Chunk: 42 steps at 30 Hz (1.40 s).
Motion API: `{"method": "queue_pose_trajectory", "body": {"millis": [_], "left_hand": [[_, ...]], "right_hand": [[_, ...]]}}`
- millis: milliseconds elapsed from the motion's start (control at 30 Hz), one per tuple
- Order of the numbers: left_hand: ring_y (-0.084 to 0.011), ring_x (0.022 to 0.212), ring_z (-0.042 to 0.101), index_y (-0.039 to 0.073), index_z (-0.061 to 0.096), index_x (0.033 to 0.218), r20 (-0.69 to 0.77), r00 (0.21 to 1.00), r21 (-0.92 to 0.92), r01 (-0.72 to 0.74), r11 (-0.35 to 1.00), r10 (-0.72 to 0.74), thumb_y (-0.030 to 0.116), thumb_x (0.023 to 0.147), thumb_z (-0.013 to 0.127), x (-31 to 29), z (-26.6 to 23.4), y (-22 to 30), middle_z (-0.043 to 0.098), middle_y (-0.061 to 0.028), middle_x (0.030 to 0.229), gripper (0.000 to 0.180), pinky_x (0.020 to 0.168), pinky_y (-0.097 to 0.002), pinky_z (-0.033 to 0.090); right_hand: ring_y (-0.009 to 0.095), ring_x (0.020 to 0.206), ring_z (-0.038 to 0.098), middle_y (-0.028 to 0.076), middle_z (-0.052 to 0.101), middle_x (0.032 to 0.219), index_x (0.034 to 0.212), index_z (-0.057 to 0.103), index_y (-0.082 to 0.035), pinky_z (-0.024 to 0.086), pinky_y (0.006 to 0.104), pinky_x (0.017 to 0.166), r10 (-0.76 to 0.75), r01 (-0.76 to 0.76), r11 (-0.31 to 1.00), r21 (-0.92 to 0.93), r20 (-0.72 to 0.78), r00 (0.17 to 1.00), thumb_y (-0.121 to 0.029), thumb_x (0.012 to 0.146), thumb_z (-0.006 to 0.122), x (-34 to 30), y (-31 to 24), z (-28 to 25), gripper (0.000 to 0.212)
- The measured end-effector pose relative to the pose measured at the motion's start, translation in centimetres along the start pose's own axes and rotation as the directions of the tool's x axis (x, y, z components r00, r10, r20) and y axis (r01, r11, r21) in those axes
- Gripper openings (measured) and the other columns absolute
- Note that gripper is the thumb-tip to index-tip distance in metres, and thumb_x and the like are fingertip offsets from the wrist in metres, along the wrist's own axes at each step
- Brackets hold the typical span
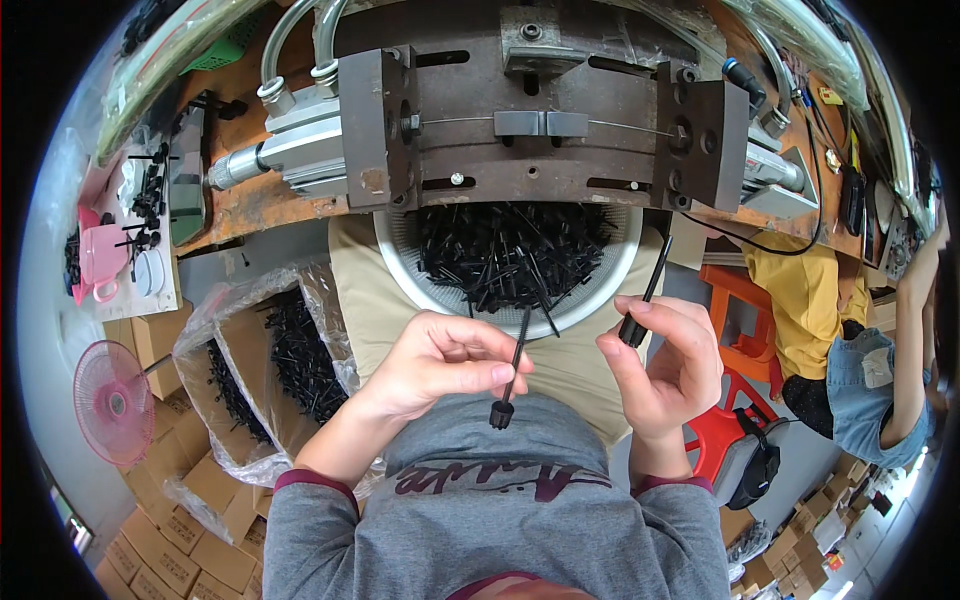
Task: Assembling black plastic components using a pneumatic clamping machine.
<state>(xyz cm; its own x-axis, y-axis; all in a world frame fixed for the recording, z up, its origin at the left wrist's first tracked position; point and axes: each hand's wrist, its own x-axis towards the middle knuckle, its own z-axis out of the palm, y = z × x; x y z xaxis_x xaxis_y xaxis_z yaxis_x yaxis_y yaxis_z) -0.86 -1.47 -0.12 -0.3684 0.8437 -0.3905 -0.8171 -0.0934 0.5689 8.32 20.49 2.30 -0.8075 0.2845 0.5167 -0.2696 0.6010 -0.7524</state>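
Observation:
My left hand (452,360) pinches the thin shaft of a black plastic rod (503,411), its toothed, wider end hanging down. In my right hand (668,362) a second black rod (648,295) is gripped near its thick lower end, the thin shaft slanting up and right. Both hands are apart, over my lap. Just beyond them, a white basket (398,262) on my lap is heaped with similar black rods (510,250). Farther off stands a dark metal fixture (470,165) with two small metal blocks (540,123) at its middle and a thin rod running through to either side.
Silver air cylinders (300,150) with clear hoses flank the fixture on the wooden bench. At left are a plastic-lined carton (250,365) of black parts, a pink fan (113,403) and a pink cup (103,255). A red stool (715,425) and another person (870,385) are at right.

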Motion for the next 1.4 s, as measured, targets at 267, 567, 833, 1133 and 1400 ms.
{"method": "queue_pose_trajectory", "body": {"millis": [267, 567, 833, 1133, 1400], "left_hand": [[-0.0188, 0.088, 0.071, -0.005, 0.070, 0.106, 0.051, 0.998, -0.023, -0.030, 0.999, 0.031, 0.002, 0.088, 0.070, -0.2, -0.1, 0.3, 0.073, -0.0126, 0.097, 0.019, 0.080, -0.0308, 0.058], [-0.0179, 0.090, 0.071, -0.004, 0.070, 0.106, -0.005, 0.998, 0.123, -0.068, 0.990, 0.069, 0.002, 0.088, 0.072, -0.1, -0.1, 0.0, 0.072, -0.0114, 0.100, 0.019, 0.083, -0.0307, 0.057], [-0.0104, 0.075, 0.066, -0.002, 0.073, 0.091, -0.082, 0.896, 0.805, -0.198, 0.559, 0.436, -0.001, 0.078, 0.076, 2.7, -0.4, -1.5, 0.069, -0.0053, 0.081, 0.014, 0.069, -0.0249, 0.052], [-0.0232, 0.072, 0.064, 0.007, 0.069, 0.082, 0.232, 0.767, 0.973, -0.183, -0.142, 0.599, 0.010, 0.075, 0.076, 3.4, -2.2, -3.8, 0.065, -0.0035, 0.076, 0.011, 0.063, -0.0344, 0.052], [-0.0214, 0.079, 0.065, 0.008, 0.066, 0.121, 0.339, 0.743, 0.937, -0.214, -0.276, 0.578, 0.018, 0.078, 0.078, 2.7, -1.2, -4.0, 0.067, -0.0052, 0.096, 0.046, 0.067, -0.0325, 0.054]], "right_hand": [[0.019, 0.076, 0.067, 0.015, 0.073, 0.095, 0.102, 0.066, 0.003, 0.054, 0.0260, 0.062, -0.019, 0.019, 0.999, -0.028, 0.023, 1.000, 0.001, 0.067, 0.087, 0.2, -0.4, -0.1, 0.041], [0.021, 0.076, 0.069, 0.017, 0.072, 0.093, 0.108, 0.063, 0.003, 0.054, 0.0264, 0.062, -0.017, 0.019, 0.999, 0.036, -0.072, 0.997, 0.000, 0.068, 0.088, -0.1, -0.4, 0.1, 0.047], [0.021, 0.077, 0.067, 0.014, 0.070, 0.093, 0.104, 0.065, 0.002, 0.052, 0.0264, 0.062, -0.331, 0.284, 0.929, -0.237, -0.193, 0.924, 0.003, 0.066, 0.089, 6.4, 0.5, -3.2, 0.045], [0.012, 0.072, 0.058, 0.001, 0.066, 0.088, 0.094, 0.076, -0.009, 0.047, 0.0240, 0.062, -0.403, 0.177, 0.786, -0.592, -0.274, 0.873, -0.022, 0.078, 0.083, 22.9, 5.2, -9.3, 0.022], [0.019, 0.093, 0.062, 0.003, 0.067, 0.104, 0.111, 0.073, -0.017, 0.050, 0.0340, 0.081, -0.439, 0.440, 0.529, -0.726, 0.210, 0.873, -0.025, 0.084, 0.076, 30.3, 6.8, -9.4, 0.028]]}}
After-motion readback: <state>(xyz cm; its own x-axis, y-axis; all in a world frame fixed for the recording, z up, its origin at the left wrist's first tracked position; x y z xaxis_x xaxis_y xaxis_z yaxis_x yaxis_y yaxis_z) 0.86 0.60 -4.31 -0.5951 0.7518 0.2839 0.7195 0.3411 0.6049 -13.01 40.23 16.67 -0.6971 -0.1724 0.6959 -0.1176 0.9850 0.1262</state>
